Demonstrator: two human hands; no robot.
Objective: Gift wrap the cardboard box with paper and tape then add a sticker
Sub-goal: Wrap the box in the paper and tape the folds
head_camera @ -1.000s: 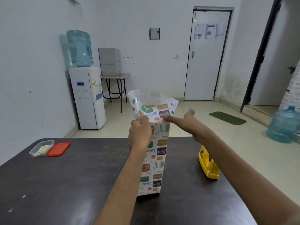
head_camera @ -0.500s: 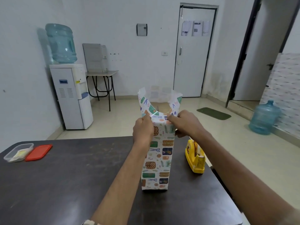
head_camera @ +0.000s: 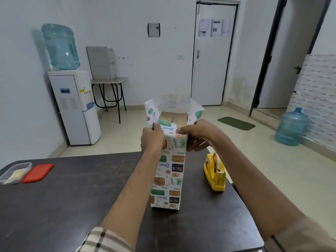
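A tall cardboard box stands upright on the dark table, wrapped round its sides in patterned gift paper. The paper rises above the box's top as an open collar, and the brown top shows inside. My left hand grips the near left corner of the paper at the top edge. My right hand pinches the near flap at the right corner and presses it down over the box's top. A yellow tape dispenser sits on the table just right of the box.
A clear plastic container and its red lid lie at the table's far left. The table's right edge runs close behind the dispenser. Beyond stand a water cooler, a small side table, a door and a water jug on the floor.
My right hand came back from reaching past the box and took hold of the near flap. The flap is now folded lower over the box's top, and my view has dropped and shifted.
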